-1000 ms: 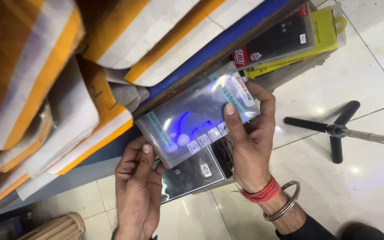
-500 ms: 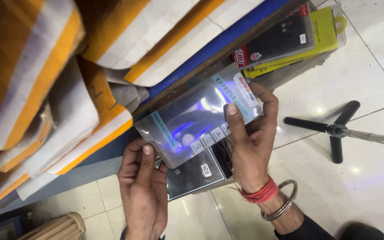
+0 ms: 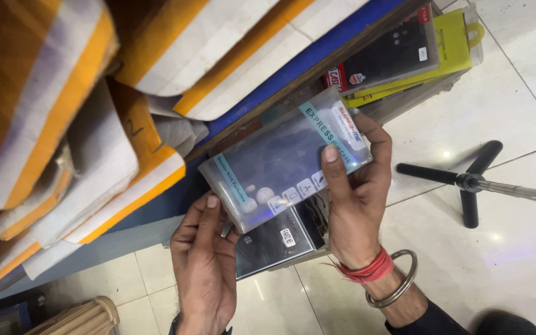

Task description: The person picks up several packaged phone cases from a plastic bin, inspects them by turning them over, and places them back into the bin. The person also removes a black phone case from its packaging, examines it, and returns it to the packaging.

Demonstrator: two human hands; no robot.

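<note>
Both hands, left (image 3: 203, 260) and right (image 3: 358, 205), fingers up, clamped on a clear phone-case packet (image 3: 283, 158).

Both hands (image 3: 355, 198) hold a clear, seemingly plastic packet (image 3: 283, 158).

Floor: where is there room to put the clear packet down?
The tiled floor is bare right of the yellow packs, above the black stand, and below that stand too. Left is crowded with striped boxes. Both hands hold the clear packet.

Striped boxes (image 3: 63, 124), perhaps tripod base (image 3: 469, 181).
</note>
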